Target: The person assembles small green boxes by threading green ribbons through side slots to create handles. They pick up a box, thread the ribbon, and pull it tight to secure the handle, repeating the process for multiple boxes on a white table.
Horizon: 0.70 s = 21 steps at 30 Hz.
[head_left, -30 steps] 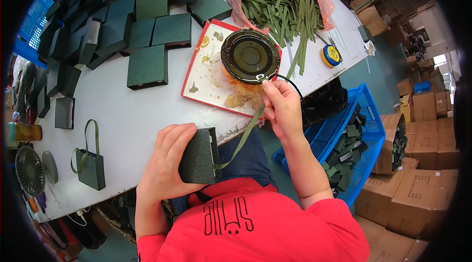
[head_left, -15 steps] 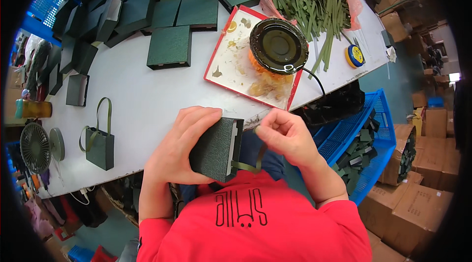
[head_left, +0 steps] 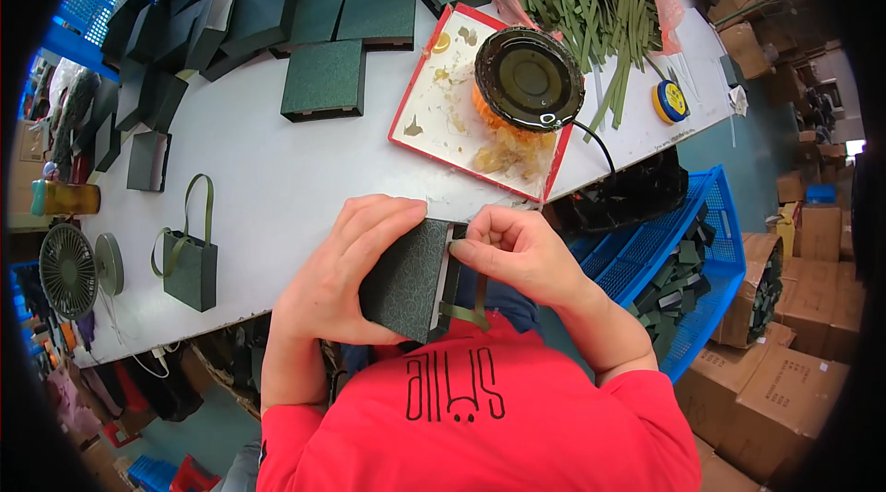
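I'm gripping one box [head_left: 399,282] with the left hand [head_left: 343,272] at the table's [head_left: 268,178] near edge, and pinching one strap [head_left: 468,314] with the right hand [head_left: 520,257] at its right side. Room is stretching leftward to one bag [head_left: 191,275], forward to one tray [head_left: 431,114] bearing one pot [head_left: 529,81].

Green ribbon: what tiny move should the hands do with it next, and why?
I'd guess the right hand should press the green ribbon against the far end of the box: it seems to pinch the ribbon there, the ribbon loops up from the near end, and the left hand grips the box.
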Tool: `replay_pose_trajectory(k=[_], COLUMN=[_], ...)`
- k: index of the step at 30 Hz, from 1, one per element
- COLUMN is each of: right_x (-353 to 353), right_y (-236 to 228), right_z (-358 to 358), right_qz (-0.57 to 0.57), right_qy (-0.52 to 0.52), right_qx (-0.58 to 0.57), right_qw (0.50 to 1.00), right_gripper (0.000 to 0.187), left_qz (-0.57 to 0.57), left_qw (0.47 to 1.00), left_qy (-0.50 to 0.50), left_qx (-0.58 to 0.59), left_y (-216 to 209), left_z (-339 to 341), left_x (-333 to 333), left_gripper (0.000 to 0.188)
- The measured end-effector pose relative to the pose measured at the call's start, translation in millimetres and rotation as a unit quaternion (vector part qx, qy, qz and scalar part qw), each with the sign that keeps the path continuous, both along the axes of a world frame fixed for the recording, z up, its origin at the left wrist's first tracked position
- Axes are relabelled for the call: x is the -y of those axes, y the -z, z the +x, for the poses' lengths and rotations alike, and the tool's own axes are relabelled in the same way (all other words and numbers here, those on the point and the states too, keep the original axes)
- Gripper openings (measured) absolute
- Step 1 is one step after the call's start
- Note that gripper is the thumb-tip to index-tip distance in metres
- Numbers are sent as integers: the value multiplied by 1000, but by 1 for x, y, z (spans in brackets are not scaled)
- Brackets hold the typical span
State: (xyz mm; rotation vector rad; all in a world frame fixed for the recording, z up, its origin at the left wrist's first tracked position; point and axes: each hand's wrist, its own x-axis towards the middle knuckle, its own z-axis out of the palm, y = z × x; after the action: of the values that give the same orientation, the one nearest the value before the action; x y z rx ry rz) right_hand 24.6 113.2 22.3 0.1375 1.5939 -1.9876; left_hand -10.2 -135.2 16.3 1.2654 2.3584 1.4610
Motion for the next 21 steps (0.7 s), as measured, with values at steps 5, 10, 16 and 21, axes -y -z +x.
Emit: replay_pose_trajectory(k=[5,10,16,21], right_x=[0,2,-1,-14], right_y=[4,8,12,0], right_z=[0,3,-1,-8], right_qz=[42,187,182,51], right_qy=[-12,-45,-86,-76], right_qx=[-14,-120,-103,5], right_qw=[999,974,974,996], right_gripper=[20,27,30,31], left_qz=[-5,-35,-46,-28], left_qw=[1000,999,999,1000], left_qy=[0,4,12,4], left_qx=[-4,-20,-12,10], left_y=[-2,-7,-3,-1], left_z=[1,3,4,-4], left_x=[-1,-6,-6,5], left_gripper=[97,88,90,96])
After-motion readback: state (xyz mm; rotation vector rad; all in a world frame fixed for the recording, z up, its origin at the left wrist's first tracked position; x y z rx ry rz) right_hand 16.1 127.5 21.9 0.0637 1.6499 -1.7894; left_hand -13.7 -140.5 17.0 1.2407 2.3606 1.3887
